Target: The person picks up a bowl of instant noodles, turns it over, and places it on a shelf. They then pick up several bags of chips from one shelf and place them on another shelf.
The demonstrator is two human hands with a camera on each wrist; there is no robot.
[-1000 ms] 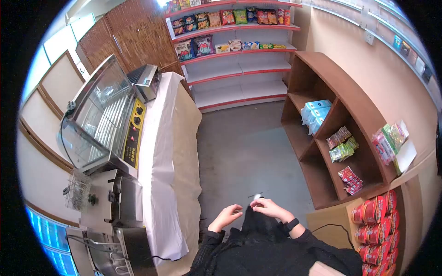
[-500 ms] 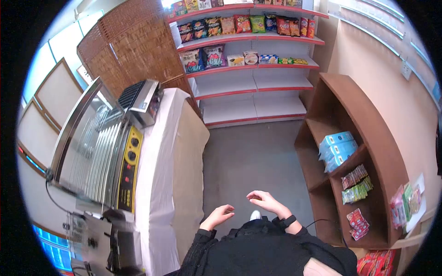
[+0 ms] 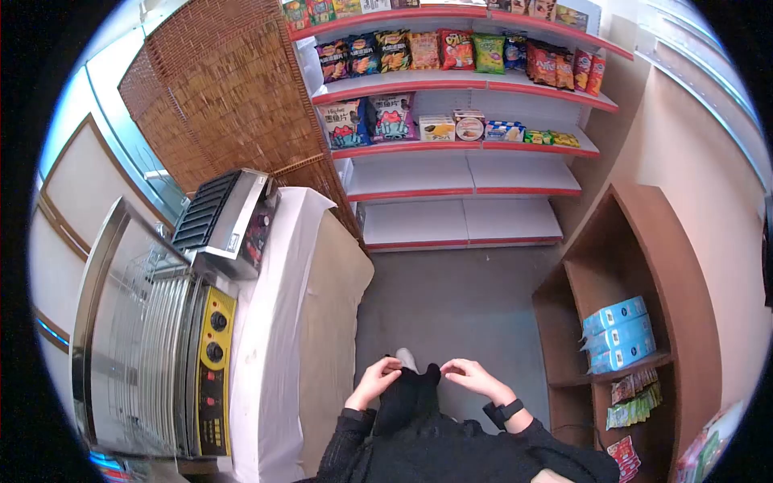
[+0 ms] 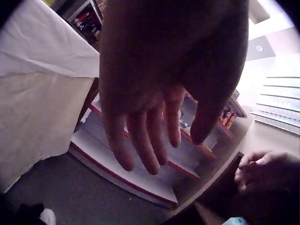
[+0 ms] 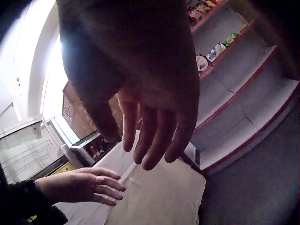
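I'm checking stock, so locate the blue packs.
In the head view, right side: the blue packs sit in the brown shelf unit, just above the small snack packets.

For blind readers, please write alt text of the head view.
A person's left hand and right hand, both empty, hang before snack shelves. A cloth-covered counter with a roller grill stands on the left, a brown cubby shelf right.

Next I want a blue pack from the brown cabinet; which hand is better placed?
Probably the right hand: it is open, empty and on the same side as the brown cabinet with the blue packs. The left hand is empty too, but farther off, nearer the cloth-covered table.
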